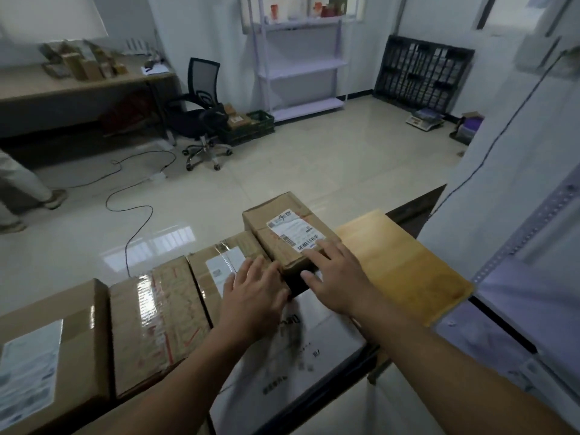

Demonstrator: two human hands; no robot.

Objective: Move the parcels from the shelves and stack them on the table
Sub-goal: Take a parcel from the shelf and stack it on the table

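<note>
White flat parcel (301, 350) nearest, on wooden table (401, 255) beside row of taped brown parcels (153, 321). Small labelled parcel (288, 227) resting on top, far end. Left hand (254, 290) flat at its near-left edge, right hand (335, 277) flat on its top; fingers straight, no grip.

A: Labelled parcel (292, 233): label text too small to read. Right hand (339, 277) covers the label's near corner.
B: Left of it, left hand (254, 293) hides part of the neighbour parcel (204, 277) label. Far-left parcel (40, 356) is cut by the frame edge. White parcel (314, 340) in front of it: print blurred.
</note>
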